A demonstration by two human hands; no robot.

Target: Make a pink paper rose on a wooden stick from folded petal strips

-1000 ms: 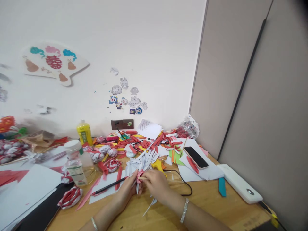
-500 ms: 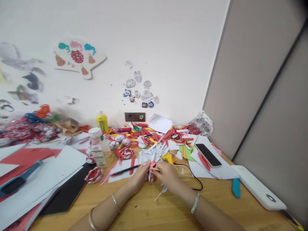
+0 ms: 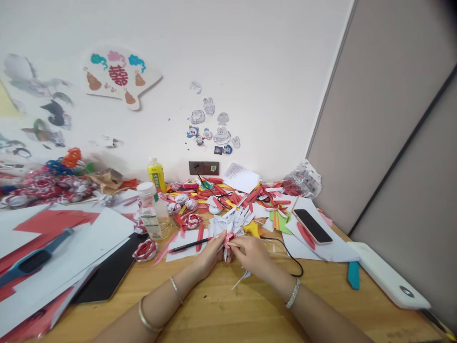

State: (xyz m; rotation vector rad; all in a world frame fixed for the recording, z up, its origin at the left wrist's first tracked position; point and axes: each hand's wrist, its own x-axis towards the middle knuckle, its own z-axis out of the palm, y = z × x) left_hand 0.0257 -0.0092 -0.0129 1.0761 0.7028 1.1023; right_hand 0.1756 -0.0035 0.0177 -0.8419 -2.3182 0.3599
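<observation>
My left hand (image 3: 210,255) is closed round a small pink-and-white paper flower (image 3: 229,237) above the front part of the table. Between the thumb and fingers of my right hand (image 3: 253,253) is a thin wooden stick (image 3: 233,245), its tip at the flower's side. My left fingers partly hide the flower's lower part. Just behind both hands lies a heap of folded white paper strips (image 3: 232,220). A yellow glue gun (image 3: 253,229) rests beyond my right hand, and a black pen (image 3: 189,245) lies left of my left hand.
At left are a clear bottle (image 3: 153,216), a red-and-white paper flower (image 3: 145,250), a smartwatch (image 3: 35,261) and sheets of paper (image 3: 89,238). To the right lie a phone (image 3: 313,226), a black cable (image 3: 298,267) and a white device (image 3: 391,276). Red paper strips (image 3: 246,204) cover the back.
The camera view has shifted a little, so the scene sits slightly further right and higher. Both hands stay together at the flower, with the stick still against it.
</observation>
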